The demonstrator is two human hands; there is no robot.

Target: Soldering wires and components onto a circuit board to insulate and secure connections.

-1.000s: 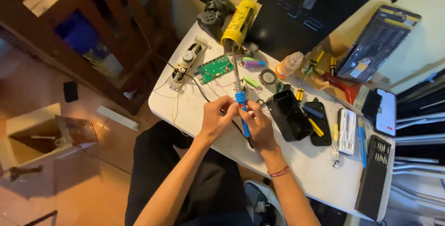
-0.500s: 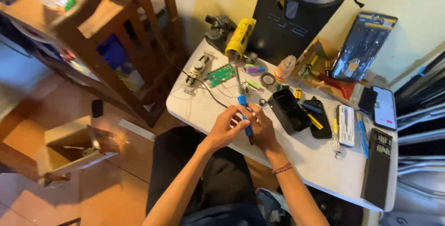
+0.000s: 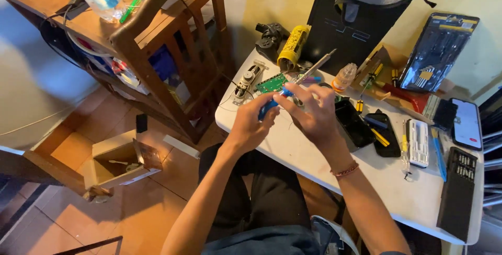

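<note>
While both hands meet above the near edge of the white table (image 3: 293, 145), the left hand (image 3: 250, 125) closes its fingers around the blue handle of a soldering iron (image 3: 293, 86), and the right hand (image 3: 312, 112) pinches the same tool further up, thumb and fingertips curled about the spot where handle meets metal shaft; the shaft slants up and away to the right, its tip over the clutter at the back of the table; a green circuit board (image 3: 272, 83) lies on the table just beyond the hands, with a small grey mechanism (image 3: 247, 80) beside it to the left; a yellow cylinder (image 3: 292, 48) and a black game controller (image 3: 270, 38) lie further back, before a black game console (image 3: 349, 27) that stands upright against the wall; a black tray (image 3: 353, 124) sits just right of the right hand; a wooden chair (image 3: 172, 41) stands left of the table, and an open cardboard box (image 3: 117, 158) lies on the floor.
</note>
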